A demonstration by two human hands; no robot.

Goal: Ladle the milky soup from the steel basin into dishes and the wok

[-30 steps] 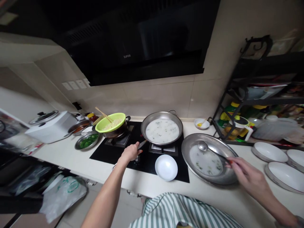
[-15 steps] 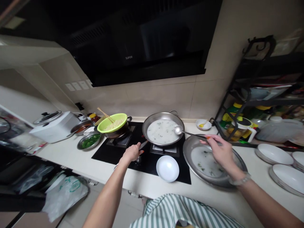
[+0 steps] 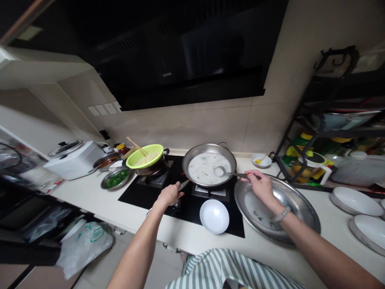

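My left hand (image 3: 170, 195) is closed around the handle of a steel wok (image 3: 209, 148) standing on the right burner. White liquid (image 3: 204, 166) with green bits fills much of the wok. My right hand (image 3: 259, 185) grips a ladle (image 3: 233, 174) by its long handle, and the ladle's bowl is over the right part of the white liquid. Under my right forearm sits a wide steel basin (image 3: 300, 204) with more of the cloudy liquid and green bits, partly hidden by the arm. In front of the wok rests a white bowl (image 3: 214, 216).
On the left burner a green colander (image 3: 144, 160) with noodles and chopsticks sits on a pot. Beside it is a steel dish of greens (image 3: 116, 179). A small dish with a yellow brush (image 3: 261, 160), white bowls (image 3: 356, 200) and a black rack (image 3: 296, 132) stand to the right.
My right hand has carried the ladle leftward from the basin to over the wok, its bowl now above or in the white liquid. My left hand stays on the wok handle.
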